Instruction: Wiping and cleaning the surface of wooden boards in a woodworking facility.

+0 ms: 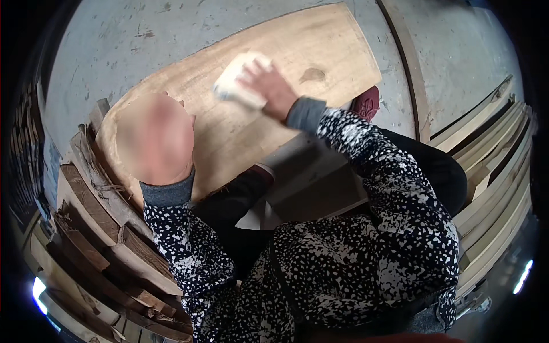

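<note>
**Two hands on a wooden board**

Nearest, stacks of wooden slats (pixel 103 240) are seen at the left, and more slats (pixel 492 188) at the right. Beyond the lap, the left hand (pixel 155 137) is blurred, so its grip cannot be told; it lies at the board's near left edge. Farther out, the right hand (pixel 269 86) is closed on a pale pad (pixel 237 80), pressed against the board (pixel 320 46). No containers are seen.

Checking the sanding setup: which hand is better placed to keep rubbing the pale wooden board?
Right. The right hand presses a pale sanding block onto the pale wooden board; the left hand sits at its near edge.
</note>
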Available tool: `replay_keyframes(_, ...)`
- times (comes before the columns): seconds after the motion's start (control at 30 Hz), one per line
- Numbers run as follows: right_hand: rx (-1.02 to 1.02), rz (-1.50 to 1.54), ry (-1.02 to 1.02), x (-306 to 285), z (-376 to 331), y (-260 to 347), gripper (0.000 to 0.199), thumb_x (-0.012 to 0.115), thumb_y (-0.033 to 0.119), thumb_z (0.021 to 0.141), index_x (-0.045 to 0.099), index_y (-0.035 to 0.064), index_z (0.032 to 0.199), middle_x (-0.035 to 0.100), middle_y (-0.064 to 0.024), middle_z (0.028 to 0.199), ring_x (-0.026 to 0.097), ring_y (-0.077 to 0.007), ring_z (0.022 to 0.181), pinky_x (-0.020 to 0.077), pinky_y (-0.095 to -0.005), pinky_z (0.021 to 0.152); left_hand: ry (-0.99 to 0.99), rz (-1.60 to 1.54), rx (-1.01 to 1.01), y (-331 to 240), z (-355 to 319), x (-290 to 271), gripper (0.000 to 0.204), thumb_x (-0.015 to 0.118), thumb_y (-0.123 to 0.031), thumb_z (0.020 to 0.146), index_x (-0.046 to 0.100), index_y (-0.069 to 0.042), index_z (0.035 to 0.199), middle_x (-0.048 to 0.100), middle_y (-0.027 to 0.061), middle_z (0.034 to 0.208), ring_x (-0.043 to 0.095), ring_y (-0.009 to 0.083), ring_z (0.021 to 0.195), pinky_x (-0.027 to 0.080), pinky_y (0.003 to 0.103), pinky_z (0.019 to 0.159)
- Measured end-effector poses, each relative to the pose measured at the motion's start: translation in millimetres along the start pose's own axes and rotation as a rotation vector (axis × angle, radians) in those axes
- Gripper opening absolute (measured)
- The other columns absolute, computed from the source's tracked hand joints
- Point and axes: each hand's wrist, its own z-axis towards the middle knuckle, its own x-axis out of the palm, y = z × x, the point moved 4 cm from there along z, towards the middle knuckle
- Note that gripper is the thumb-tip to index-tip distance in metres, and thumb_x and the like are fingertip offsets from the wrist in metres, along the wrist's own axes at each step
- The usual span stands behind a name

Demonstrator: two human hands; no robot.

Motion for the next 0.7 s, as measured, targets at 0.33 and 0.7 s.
replay_keyframes(0.33,0.127,-0.397,0.158,-52,-119,-110,0.063,0.054,0.011,0.072,0.032,0.0162,0.130,0.029,-0.0109,0.135,0.024,-0.0280,0.126,0.0137,-0.0482,0.102,-0.099,0.024,0.026,-20,-8,-18,0.021,0.062,-0.010,0.074,0.061,-0.001,0.093,0.054,0.0162,0.105,0.056,0.0269,0.092,0.046,0.033,0.077)
replay_keyframes(0.7,0.620,-0.296,-0.244,-16,-133,-81,0.067,0.050,0.006,0.065,0.030,0.0117,0.129,0.025,-0.0190,0.132,0.025,-0.0412,0.119,0.0257,-0.0575,0.090,-0.170,0.090,0.088,4,-17,-20,0.021,0.064,-0.016,0.073,0.062,-0.004,0.090,0.056,0.0149,0.101,0.058,0.0270,0.088,0.047,0.032,0.073)
